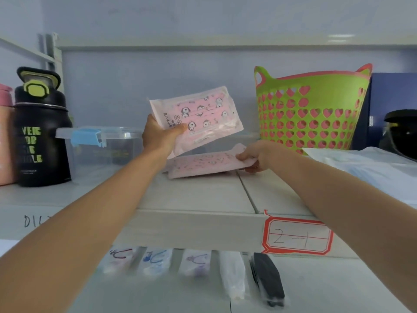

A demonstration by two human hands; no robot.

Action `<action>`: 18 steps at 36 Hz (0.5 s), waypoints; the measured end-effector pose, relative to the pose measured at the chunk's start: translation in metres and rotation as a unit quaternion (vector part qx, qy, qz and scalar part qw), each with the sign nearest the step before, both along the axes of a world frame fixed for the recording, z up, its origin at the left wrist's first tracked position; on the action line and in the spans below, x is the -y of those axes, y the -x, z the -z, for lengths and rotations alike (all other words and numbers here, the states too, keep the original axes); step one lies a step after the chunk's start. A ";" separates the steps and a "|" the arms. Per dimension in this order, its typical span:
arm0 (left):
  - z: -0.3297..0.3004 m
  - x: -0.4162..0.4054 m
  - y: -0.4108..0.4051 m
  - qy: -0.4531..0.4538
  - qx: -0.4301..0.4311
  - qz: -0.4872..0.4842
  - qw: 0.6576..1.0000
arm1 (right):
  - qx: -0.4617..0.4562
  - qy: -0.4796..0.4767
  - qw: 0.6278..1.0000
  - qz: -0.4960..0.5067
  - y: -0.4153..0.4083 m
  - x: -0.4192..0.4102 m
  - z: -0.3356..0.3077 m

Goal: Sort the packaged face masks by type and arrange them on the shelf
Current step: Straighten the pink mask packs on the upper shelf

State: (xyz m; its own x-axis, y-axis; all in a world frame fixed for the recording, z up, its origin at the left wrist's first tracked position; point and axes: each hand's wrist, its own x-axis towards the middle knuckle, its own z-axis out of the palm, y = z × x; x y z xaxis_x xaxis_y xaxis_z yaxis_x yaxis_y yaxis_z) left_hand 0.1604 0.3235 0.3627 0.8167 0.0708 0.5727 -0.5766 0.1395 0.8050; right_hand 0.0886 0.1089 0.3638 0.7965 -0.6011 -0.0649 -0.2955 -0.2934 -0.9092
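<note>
- Two pink mask packs — raised pack (196, 115) gripped by left hand (158, 137) above the shelf (198, 197).
- Flat pack (207, 164) on shelf — pinched at its edge by right hand (257, 158).

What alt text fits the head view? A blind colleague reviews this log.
A person's left hand holds up a pink dog-print mask pack above the shelf, while the right hand pinches a second pink pack lying there. A green heart-pattern basket stands behind, a black bottle at left.
</note>
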 end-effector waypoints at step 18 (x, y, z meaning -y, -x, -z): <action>-0.001 -0.003 0.007 0.006 -0.066 0.079 0.995 | 0.108 0.112 0.981 0.115 0.026 0.031 -0.010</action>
